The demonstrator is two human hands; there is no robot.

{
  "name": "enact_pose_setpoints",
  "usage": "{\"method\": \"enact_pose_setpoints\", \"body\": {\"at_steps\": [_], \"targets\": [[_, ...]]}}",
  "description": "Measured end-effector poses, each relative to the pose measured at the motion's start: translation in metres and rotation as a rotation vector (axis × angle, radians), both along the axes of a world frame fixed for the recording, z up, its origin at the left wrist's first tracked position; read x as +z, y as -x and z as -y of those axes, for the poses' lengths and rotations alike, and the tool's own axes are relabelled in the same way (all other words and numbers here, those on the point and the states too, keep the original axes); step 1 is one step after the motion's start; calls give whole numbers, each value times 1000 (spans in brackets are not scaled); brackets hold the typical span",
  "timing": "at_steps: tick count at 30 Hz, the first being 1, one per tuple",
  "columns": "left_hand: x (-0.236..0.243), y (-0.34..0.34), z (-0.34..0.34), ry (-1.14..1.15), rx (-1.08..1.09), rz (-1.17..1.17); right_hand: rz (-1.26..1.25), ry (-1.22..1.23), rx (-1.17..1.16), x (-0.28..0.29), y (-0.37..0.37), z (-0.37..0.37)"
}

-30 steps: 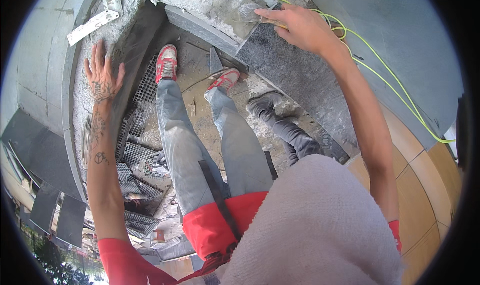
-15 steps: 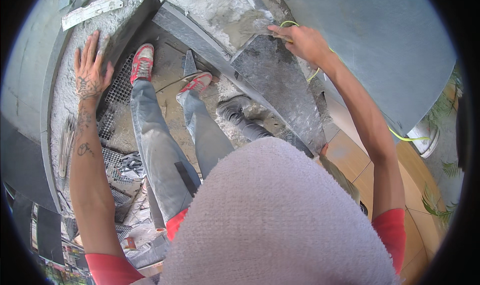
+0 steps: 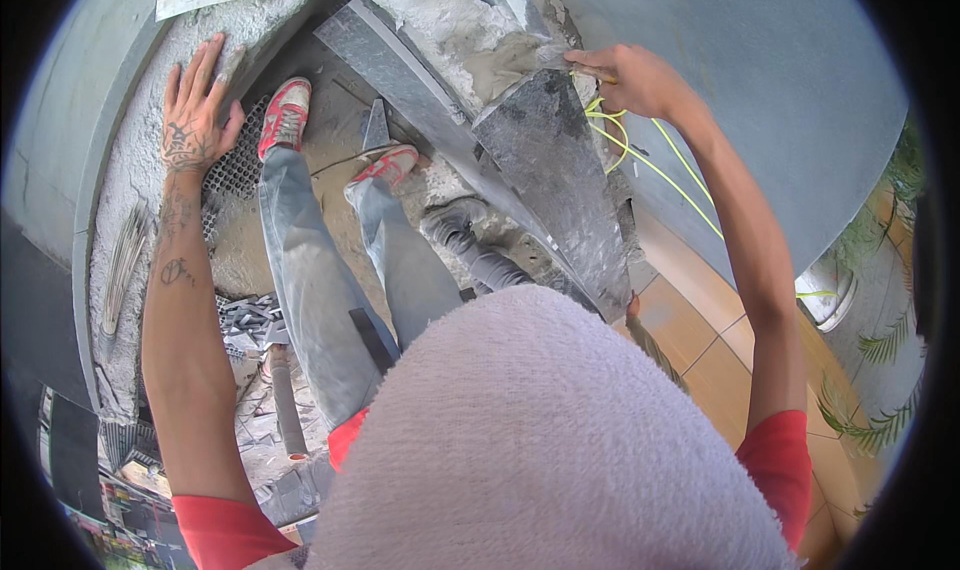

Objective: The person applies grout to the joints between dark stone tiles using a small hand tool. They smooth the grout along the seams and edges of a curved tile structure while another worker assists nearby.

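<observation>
Rough cement [image 3: 122, 185] lies under the left hand [image 3: 197, 115], fingers spread, empty. More cord [image 3: 655, 174] shows than before. By the slab [image 3: 562, 175], the right hand's [image 3: 645, 82] bent fingers grip a tool [image 3: 593, 71], running sideways, pointing left.

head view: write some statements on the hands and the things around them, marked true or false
1. The left hand rests palm down on the rough whitish ledge. True.
2. The right hand is empty. False: it grips a slim brown-handled tool.
3. The red-and-white lace-up shoes appear between the two hands, left to right. True.
4. The thin yellow-green cable lies beside the left hand. False: it lies on the right hand's side.
</observation>
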State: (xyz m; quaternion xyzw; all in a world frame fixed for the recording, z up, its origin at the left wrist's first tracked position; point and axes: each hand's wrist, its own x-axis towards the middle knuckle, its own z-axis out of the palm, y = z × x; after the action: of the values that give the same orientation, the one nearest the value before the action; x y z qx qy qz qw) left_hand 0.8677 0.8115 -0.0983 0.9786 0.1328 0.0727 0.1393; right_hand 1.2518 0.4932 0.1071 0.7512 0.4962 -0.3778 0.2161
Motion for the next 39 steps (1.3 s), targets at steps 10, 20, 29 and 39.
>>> {"method": "enact_pose_setpoints", "body": {"at_steps": [10,20,29,39], "targets": [[-3,-2,0,-3,-17,36,-5,-93,-147,-46,5,37],[-3,0,2,12,-25,52,11,8,-113,-39,2,33],[-1,-3,3,9,-19,128,55,121,-42,-28,9,6],[-2,2,3,8,-6,97,-11,-82,-216,-13,32,23]]}}
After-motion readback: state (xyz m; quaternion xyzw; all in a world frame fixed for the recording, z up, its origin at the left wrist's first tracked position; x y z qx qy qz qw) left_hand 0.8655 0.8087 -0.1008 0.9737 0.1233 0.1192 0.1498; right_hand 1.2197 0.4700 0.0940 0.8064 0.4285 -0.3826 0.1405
